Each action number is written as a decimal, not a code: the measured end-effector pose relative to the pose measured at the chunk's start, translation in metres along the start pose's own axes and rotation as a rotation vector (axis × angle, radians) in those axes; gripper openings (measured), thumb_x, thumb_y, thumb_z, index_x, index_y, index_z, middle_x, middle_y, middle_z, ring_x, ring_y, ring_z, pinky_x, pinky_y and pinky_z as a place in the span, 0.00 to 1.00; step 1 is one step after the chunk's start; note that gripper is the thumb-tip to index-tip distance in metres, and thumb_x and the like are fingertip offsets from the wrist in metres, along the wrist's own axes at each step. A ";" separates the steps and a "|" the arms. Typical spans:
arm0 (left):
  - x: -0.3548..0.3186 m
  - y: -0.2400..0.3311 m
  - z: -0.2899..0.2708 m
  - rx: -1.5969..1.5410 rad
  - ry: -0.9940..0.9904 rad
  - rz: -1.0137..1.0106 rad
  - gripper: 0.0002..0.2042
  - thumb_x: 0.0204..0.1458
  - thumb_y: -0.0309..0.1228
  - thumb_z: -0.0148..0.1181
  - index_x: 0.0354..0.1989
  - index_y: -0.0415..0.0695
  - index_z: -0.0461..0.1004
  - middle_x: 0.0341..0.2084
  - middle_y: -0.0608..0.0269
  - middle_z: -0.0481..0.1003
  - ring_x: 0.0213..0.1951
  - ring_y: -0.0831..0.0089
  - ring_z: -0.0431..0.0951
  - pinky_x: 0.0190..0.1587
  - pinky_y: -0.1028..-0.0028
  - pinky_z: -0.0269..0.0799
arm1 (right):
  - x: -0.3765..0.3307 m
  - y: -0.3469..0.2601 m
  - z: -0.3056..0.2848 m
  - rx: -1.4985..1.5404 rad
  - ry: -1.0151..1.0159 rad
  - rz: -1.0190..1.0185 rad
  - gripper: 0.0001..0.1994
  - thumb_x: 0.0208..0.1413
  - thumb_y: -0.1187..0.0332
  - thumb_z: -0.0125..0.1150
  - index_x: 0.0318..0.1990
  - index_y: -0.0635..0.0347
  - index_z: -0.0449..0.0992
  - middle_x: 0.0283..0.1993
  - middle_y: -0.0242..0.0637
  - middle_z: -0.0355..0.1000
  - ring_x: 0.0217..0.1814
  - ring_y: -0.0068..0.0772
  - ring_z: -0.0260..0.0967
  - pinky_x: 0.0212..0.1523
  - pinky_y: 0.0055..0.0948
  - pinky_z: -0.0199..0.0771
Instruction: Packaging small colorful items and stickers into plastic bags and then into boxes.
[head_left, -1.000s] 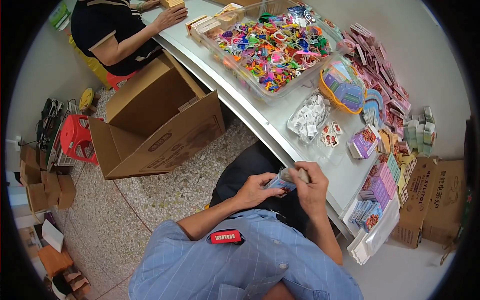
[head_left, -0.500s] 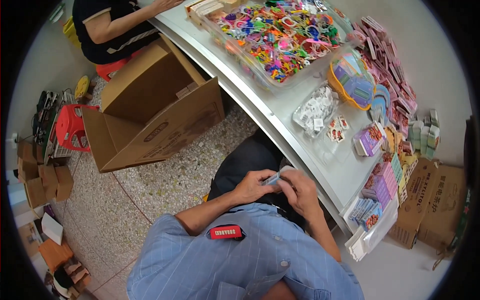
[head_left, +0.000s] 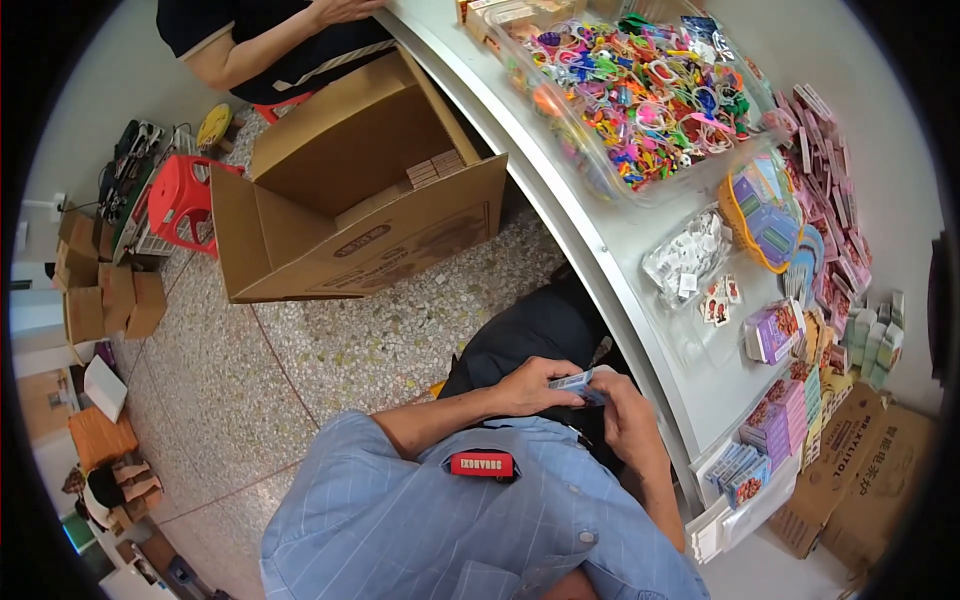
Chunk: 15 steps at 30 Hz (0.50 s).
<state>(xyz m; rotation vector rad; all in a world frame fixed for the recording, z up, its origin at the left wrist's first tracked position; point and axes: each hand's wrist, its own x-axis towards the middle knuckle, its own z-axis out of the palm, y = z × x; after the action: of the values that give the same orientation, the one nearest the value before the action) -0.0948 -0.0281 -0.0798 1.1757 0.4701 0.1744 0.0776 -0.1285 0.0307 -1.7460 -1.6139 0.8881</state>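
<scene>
Over my lap, close to the table's edge, I hold a small light-blue box [head_left: 572,383] in both hands. My left hand [head_left: 530,386] is closed on its left end, thumb on top. At the other end, my right hand [head_left: 628,408] has its fingers pinched, and they hide that end of the box. Similar small blue boxes [head_left: 738,470] stand at the table's near corner, beside pink and purple boxes [head_left: 775,425]. Further back are a larger purple box [head_left: 773,330], a few small printed cards [head_left: 720,300] and a clear bag of small white packets [head_left: 690,255].
A clear bin [head_left: 640,110] of colourful trinkets and a yellow basket [head_left: 765,220] stand on the white table [head_left: 600,225]. Left of it is a large open carton [head_left: 370,250] with small boxes inside. A red stool [head_left: 182,203] and a co-worker's arm [head_left: 265,55] are beyond.
The view has swung, so the table and carton sit further right in it. My hands stay on the blue box, which now shows more of its top face.
</scene>
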 end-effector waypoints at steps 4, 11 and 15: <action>0.002 0.000 0.000 -0.056 -0.020 -0.026 0.17 0.53 0.27 0.70 0.50 0.36 0.77 0.40 0.63 0.80 0.44 0.79 0.77 0.49 0.76 0.72 | -0.002 0.014 0.016 -0.066 0.225 -0.092 0.16 0.51 0.89 0.58 0.44 0.60 0.74 0.46 0.45 0.77 0.47 0.48 0.77 0.47 0.36 0.77; 0.002 0.002 -0.002 -0.022 -0.033 -0.057 0.17 0.54 0.26 0.70 0.51 0.35 0.77 0.43 0.61 0.80 0.46 0.78 0.78 0.52 0.76 0.73 | 0.001 0.025 0.026 -0.249 0.480 -0.160 0.12 0.47 0.86 0.66 0.38 0.61 0.76 0.43 0.43 0.77 0.41 0.44 0.76 0.39 0.35 0.76; 0.004 -0.001 -0.002 0.022 -0.041 -0.067 0.17 0.54 0.26 0.70 0.51 0.35 0.77 0.44 0.60 0.81 0.47 0.78 0.78 0.52 0.76 0.73 | -0.002 0.030 0.024 -0.205 0.462 -0.059 0.12 0.46 0.84 0.68 0.38 0.62 0.77 0.42 0.43 0.76 0.37 0.46 0.74 0.37 0.38 0.73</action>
<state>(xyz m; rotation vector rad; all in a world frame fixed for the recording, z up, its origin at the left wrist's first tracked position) -0.0918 -0.0256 -0.0824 1.1809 0.4758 0.0877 0.0762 -0.1330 -0.0073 -1.8598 -1.4695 0.2640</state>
